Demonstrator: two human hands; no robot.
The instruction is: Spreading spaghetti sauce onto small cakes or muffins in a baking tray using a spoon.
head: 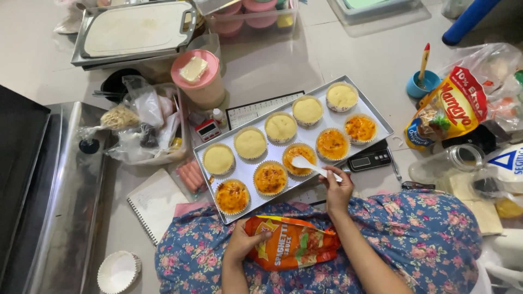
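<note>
Head view: right hand, lower centre of the frame, pinches a white spoon by its handle end, bowl resting on a sauce-topped cupcake in the metal tray. Left hand closes around a soft orange sauce pouch on the lap; floppy and probably slippery, best gripped mid-body. Plain cupcakes fill the tray's upper row.

the blue pole runs out past the top edge. the stack of paper cups is clipped at the bottom. the pouch hides its lower half in her lap, and what's inside the crumpled clear bags is too muddled to tell.
</note>
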